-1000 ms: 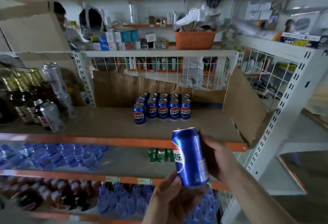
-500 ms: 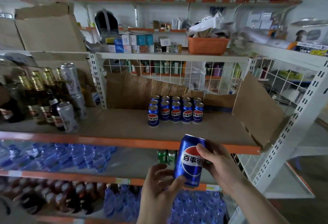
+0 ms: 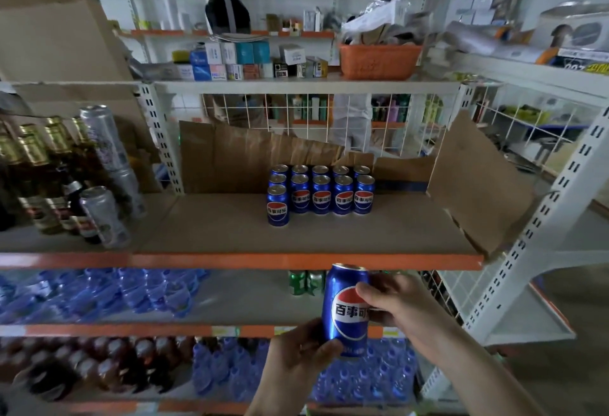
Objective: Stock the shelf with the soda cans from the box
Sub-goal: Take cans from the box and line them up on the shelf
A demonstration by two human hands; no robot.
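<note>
Now we hold one Pepsi can [image 3: 346, 308] upright below the shelf [image 3: 296, 260]: right hand [image 3: 400, 308] wraps its side, left hand [image 3: 301, 354] pinches its base. Rigid, smooth, probably full and weighty; grip mid-body.

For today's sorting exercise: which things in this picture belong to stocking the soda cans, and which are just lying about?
Job: blue soda can, held by left hand and right hand; stocked cans; cardboard-lined shelf.

Lying about: brown bottles, silver cans, orange basket, water bottles.
</note>
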